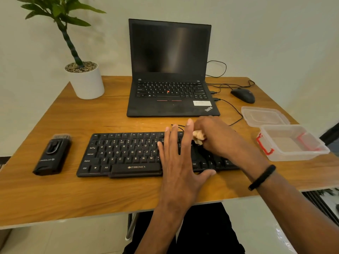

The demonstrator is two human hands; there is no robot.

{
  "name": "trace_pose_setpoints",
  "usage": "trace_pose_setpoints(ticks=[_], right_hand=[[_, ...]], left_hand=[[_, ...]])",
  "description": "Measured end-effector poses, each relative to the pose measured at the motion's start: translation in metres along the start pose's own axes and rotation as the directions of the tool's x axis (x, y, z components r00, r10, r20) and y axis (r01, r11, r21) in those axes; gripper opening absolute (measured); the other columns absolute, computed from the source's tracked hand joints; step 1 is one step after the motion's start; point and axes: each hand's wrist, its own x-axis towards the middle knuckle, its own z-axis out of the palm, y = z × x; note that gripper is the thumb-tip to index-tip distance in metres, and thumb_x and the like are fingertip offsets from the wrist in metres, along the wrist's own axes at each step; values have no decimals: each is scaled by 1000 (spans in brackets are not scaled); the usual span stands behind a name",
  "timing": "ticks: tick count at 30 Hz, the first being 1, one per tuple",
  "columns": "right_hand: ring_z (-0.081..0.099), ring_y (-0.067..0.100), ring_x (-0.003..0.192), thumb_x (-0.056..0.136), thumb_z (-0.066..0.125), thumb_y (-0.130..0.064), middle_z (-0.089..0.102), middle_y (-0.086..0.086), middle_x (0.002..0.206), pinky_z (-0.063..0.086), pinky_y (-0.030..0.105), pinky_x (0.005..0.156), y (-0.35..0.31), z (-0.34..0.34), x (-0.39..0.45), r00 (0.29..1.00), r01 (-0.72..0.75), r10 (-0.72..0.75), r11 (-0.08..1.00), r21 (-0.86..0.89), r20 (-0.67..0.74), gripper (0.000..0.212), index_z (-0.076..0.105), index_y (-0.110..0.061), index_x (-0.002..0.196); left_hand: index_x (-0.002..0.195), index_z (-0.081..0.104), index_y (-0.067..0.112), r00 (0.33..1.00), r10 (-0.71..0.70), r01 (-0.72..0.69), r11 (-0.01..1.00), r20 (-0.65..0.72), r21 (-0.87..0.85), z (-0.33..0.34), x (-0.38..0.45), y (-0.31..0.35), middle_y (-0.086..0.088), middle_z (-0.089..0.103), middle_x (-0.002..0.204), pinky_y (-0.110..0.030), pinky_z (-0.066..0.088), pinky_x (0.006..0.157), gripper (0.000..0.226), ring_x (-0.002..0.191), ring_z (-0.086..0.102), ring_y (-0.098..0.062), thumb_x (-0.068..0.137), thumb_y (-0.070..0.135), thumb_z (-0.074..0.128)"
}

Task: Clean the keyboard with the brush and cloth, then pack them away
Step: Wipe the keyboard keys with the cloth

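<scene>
Head view: wooden counter [55, 195] against a plain pale wall, light tiled floor below. Back left stands a potted plant [86, 79] in a white pot. An open black laptop [170, 70] sits at back centre, screen dark, with cables running off its right side. A black mouse [243, 95] lies back right. On the right edge is a clear plastic box [293, 143] with red clips, its clear lid [264, 116] lying just behind it, touching or nearly so.

The black keyboard [124, 154] lies front centre, parallel to the counter's near edge. Well to its left, apart from it, lies the black brush [52, 154], bristles pointing away from the person.

The left hand [180, 162] lies flat on the keyboard's right-middle section, fingers straight and slightly spread, thumb at the front edge, holding nothing. The right hand [218, 138] is curled round a bunched pale cloth [199, 137], over the keyboard's right upper keys; whether the cloth actually touches the keys is hard to tell, as the hands hide that spot. A black band [262, 177] circles the right wrist.
</scene>
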Motion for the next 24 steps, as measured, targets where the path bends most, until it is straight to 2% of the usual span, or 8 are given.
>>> trace_pose_setpoints(ticks=[2,4,6,8,11,15,18,24], right_hand=[[59,24,122,82,79,-3,64,2,128,54,39,97,0,-2,2,999,-31,32,998,-55,14,48,73,-29,121],[61,24,119,80,79,-1,64,2,128,55,38,95,0,0,6,999,-45,45,997,-63,1,50,74,-30,121],[62,23,116,80,78,-2,67,1,126,55,36,94,3,3,8,999,-50,50,998,-31,-16,48,76,-29,119],[63,22,115,84,76,-4,70,2,123,53,31,90,6,4,9,998,-62,62,998,8,-19,43,75,-29,119],[64,22,113,88,75,-8,71,3,121,47,27,83,6,6,12,995,-80,83,995,63,-49,38,75,-28,121],[65,20,109,92,74,-16,73,1,119,53,31,85,-3,10,24,998,-19,31,982,187,-61,27,77,-29,116],[67,19,102,90,75,-12,74,1,114,53,31,79,-12,11,34,999,-5,11,979,204,-32,27,78,-31,109],[67,18,106,88,74,-4,75,0,114,48,25,78,-43,24,44,995,93,-84,977,191,-52,32,80,-29,105]], left_hand=[[158,-23,49,1000,-3,3,1000,-5,21,-10,-3,-1,0,3,176,-60,0,129,150,161,-14,-16,64,54,94],[159,-20,47,998,-62,64,994,-31,85,-31,-10,-11,0,5,176,-58,-5,128,147,162,-12,-17,61,71,86],[161,-15,43,977,-194,207,961,-89,183,-62,-20,-31,1,6,176,-57,-5,127,149,162,-8,-19,51,88,74],[163,-12,39,932,-329,355,910,-150,213,-97,-28,-54,-1,9,175,-59,-1,127,157,162,-1,-23,40,93,70],[165,-6,35,905,-387,413,899,-177,146,-131,-34,-82,-2,16,174,-58,13,128,163,160,14,-22,37,80,83],[164,-9,42,923,-356,365,930,-146,42,-137,-35,-89,9,10,175,-37,20,124,165,158,15,-14,39,63,96],[163,-11,44,927,-339,346,938,-160,11,-137,-35,-94,12,9,174,-39,22,126,167,159,16,-12,38,61,98],[164,-10,41,923,-346,353,936,-166,13,-136,-34,-93,11,12,173,-39,22,126,168,153,14,-3,35,64,95]])
